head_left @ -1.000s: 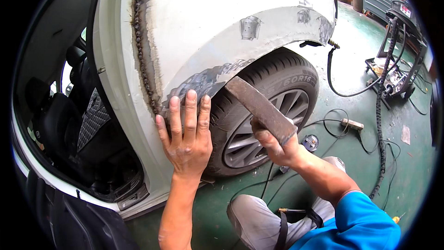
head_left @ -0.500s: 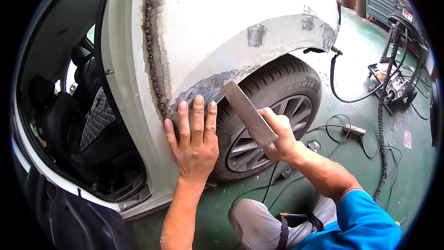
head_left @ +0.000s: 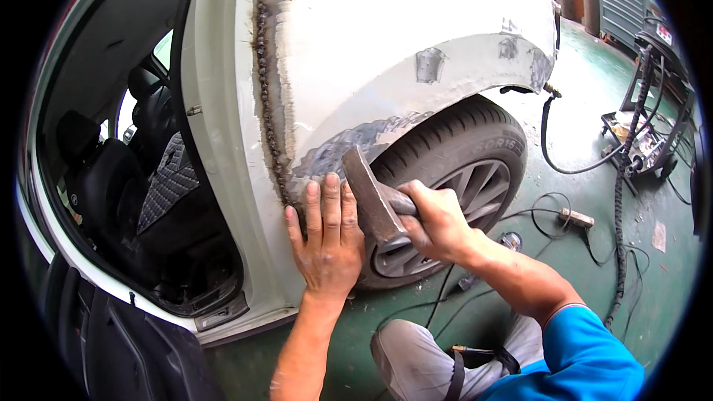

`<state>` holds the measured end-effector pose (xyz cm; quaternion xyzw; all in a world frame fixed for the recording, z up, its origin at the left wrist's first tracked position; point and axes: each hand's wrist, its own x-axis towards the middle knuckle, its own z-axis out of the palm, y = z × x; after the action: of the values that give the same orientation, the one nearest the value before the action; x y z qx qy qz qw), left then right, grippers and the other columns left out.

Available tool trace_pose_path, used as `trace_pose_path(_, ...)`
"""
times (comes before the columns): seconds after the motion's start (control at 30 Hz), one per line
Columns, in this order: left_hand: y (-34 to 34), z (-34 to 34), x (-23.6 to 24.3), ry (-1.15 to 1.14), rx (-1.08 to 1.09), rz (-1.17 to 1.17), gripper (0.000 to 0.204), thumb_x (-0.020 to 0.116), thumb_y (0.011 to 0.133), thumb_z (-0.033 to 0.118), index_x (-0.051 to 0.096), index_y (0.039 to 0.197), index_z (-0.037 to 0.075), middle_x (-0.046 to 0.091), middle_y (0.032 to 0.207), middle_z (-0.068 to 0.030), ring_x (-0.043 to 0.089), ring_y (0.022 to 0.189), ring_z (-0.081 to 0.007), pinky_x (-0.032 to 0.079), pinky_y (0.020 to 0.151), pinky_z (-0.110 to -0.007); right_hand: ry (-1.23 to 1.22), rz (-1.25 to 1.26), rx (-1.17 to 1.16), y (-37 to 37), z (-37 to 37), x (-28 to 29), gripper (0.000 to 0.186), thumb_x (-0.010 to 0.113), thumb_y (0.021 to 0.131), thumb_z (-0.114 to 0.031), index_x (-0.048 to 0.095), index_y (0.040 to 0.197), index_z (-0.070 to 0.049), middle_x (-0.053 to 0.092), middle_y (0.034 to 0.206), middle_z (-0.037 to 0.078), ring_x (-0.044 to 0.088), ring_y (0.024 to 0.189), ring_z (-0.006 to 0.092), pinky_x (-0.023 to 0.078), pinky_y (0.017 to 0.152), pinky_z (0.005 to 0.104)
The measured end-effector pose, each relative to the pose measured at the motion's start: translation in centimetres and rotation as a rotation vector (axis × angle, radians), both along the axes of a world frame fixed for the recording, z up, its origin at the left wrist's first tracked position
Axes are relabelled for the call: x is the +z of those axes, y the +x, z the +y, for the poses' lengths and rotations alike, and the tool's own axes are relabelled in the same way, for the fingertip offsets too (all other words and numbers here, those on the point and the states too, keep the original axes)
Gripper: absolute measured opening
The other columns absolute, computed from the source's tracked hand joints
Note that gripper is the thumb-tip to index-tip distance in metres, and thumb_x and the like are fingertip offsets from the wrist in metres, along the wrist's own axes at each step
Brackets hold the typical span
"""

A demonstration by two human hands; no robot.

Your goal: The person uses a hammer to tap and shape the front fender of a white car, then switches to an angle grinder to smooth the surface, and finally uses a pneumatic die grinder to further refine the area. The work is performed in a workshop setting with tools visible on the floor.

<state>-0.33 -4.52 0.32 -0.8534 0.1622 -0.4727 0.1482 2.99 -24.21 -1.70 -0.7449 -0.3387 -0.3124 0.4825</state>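
My left hand (head_left: 323,241) lies with straight fingers on the lower edge of a white car rear panel (head_left: 356,30), over a grey scuffed patch (head_left: 342,145). My right hand (head_left: 434,223) grips the round handle of a flat, rusty metal tool (head_left: 371,197). Its long head stands just right of my left fingertips, in front of the rear tyre (head_left: 483,126) and grey wheel (head_left: 486,197). A rough brown weld seam (head_left: 261,59) runs down the panel, left of the patch.
An open door aperture with dark seats (head_left: 89,193) is at left, a black door trim (head_left: 119,341) below. At right are a wheeled machine (head_left: 650,145), thick hoses (head_left: 620,252), cables, a power strip (head_left: 576,217) and a grey tool cabinet (head_left: 620,7). My bent legs (head_left: 408,356) are below.
The tool has turned more upright and moved left, closer to my left fingers, showing its handle. The car appears shifted rightward in the picture. My left hand stays on the panel.
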Motion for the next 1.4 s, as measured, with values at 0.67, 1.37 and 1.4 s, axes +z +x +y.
trace_pose_path(0.67,-0.3,-0.2,0.0,0.021,0.046,0.054,0.048,0.046,0.104,0.036,0.057,0.141,0.008,0.052,0.148,-0.0119,0.043,0.142,-0.0319,0.026,0.118,-0.056,-0.057,-0.036,0.004,-0.1,1.4,2.0,0.038,0.073,0.088,-0.035,0.051,0.09,-0.005,0.062,0.075,0.016,0.063,0.065,0.0383,0.05,0.054,0.0451)
trace_pose_path(1.37,6.0,-6.3,5.2,0.356,-0.045,-0.029,0.082,0.068,0.09,0.037,0.031,0.158,0.009,0.026,0.166,-0.0106,0.023,0.154,-0.0283,0.011,0.125,-0.051,0.521,0.447,0.054,-3.8,-7.3,-6.7,0.024,0.065,0.099,-0.023,0.06,0.11,-0.002,0.052,0.066,0.005,0.051,0.062,0.0121,0.046,0.06,0.0299)
trace_pose_path(1.4,6.5,-7.1,5.7,0.383,-0.051,-0.032,0.082,0.067,0.09,0.038,0.031,0.158,0.011,0.025,0.167,-0.0091,0.021,0.155,-0.0261,0.008,0.125,-0.05,0.561,0.584,0.106,-3.9,-7.6,-6.6,0.029,0.062,0.1,-0.021,0.059,0.12,-0.002,0.047,0.067,0.002,0.045,0.062,0.0097,0.043,0.059,0.0283)
